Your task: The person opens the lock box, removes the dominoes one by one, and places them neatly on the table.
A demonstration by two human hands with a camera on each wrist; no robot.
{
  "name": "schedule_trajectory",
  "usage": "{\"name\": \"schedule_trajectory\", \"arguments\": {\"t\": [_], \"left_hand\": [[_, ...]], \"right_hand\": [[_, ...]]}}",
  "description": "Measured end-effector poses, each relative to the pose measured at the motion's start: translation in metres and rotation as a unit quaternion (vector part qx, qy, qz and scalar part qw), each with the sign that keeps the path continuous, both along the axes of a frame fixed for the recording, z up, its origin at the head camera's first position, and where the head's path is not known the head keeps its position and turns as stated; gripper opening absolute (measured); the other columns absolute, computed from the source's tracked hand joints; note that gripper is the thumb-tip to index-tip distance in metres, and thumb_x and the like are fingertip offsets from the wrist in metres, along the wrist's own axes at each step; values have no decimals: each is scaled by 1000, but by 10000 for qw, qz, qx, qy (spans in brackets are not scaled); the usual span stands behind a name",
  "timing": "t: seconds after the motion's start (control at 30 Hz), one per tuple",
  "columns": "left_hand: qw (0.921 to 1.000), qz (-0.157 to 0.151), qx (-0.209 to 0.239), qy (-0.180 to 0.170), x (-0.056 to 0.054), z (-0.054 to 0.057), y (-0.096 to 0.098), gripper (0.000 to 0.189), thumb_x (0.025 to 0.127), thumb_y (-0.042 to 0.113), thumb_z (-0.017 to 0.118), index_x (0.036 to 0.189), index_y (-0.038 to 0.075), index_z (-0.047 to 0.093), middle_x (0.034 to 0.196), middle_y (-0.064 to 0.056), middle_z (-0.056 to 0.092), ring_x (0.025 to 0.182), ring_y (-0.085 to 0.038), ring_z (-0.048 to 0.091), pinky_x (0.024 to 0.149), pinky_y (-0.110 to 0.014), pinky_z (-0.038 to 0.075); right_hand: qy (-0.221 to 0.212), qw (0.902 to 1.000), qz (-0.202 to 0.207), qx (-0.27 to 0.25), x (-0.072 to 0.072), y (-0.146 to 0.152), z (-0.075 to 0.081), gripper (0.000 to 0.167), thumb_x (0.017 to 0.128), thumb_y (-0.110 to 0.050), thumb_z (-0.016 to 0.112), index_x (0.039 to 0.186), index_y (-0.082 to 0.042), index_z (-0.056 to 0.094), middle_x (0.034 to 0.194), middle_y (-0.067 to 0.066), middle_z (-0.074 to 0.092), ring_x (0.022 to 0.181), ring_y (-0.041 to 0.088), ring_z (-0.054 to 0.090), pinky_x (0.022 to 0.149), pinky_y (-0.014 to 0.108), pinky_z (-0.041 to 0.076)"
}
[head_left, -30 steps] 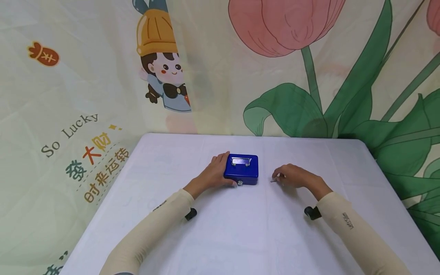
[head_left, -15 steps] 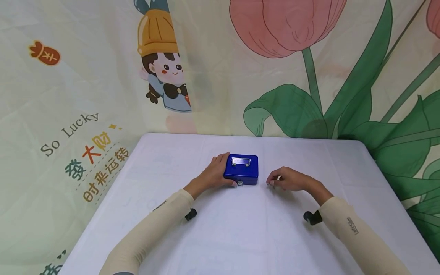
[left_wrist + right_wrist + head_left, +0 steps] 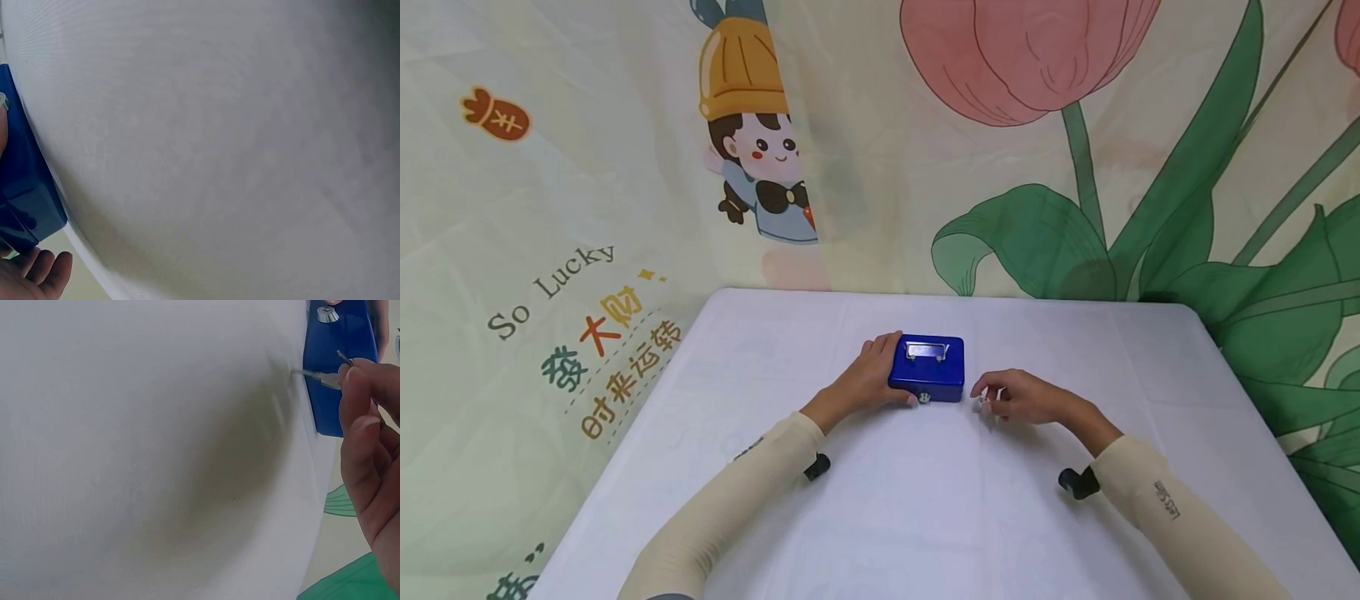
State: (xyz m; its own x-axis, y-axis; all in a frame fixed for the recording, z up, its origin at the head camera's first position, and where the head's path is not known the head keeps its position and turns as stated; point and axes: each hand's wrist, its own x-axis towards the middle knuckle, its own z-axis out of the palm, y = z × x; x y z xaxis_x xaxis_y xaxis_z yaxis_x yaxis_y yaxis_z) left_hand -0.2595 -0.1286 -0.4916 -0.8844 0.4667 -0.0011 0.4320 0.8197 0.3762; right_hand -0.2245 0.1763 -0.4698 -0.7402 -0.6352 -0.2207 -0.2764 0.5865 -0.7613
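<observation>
I note the blue cash box (image 3: 927,367) at mid-bench, steadied by my left hand (image 3: 867,377), fingers curled round its left end. My right hand (image 3: 1018,397) pinches a small key (image 3: 317,376) just right of the box. Step in hand, as I judge: bringing key to the front lock (image 3: 924,398); next calls for aligning its tip. Since the earlier frame, that hand has closed leftward.

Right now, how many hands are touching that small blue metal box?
1. The left hand grips the small blue metal box at its left end; the right hand, holding a small metal key, stays apart.
</observation>
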Motion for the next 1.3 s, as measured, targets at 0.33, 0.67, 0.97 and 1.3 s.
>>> {"name": "schedule_trajectory", "arguments": {"t": [0.33,0.67,0.97,1.3], "left_hand": [[9999,-60,5,98,0,-2,-1,122,73,59,83,159,4,15,158,-18,32,137,-35,35,115,-48,37],[9999,-118,-37,87,4,0,-3,123,74,59,83,159,5,13,159,-17,30,138,-35,35,115,-47,37],[9999,-102,-60,13,8,1,-6,122,74,60,82,160,6,13,159,-16,30,138,-34,34,116,-47,36],[10000,-90,-20,-27,10,3,-7,122,74,58,83,160,7,14,159,-17,30,139,-34,35,116,-47,36]], "right_hand": [[186,9998,43,116,5,-4,1,25,97,-1,60,120,-4,70,113,10,70,85,15,59,74,25,53],[205,9997,-88,92,14,-11,1,14,90,-2,70,104,-7,72,88,-1,67,84,15,58,74,25,53],[107,9998,-181,47,24,-18,-2,15,88,0,73,98,-7,64,89,0,66,81,14,57,73,23,52],[542,9981,62,303,34,-20,-6,12,92,-10,72,95,-14,61,82,-4,59,79,14,54,68,24,48]]}}
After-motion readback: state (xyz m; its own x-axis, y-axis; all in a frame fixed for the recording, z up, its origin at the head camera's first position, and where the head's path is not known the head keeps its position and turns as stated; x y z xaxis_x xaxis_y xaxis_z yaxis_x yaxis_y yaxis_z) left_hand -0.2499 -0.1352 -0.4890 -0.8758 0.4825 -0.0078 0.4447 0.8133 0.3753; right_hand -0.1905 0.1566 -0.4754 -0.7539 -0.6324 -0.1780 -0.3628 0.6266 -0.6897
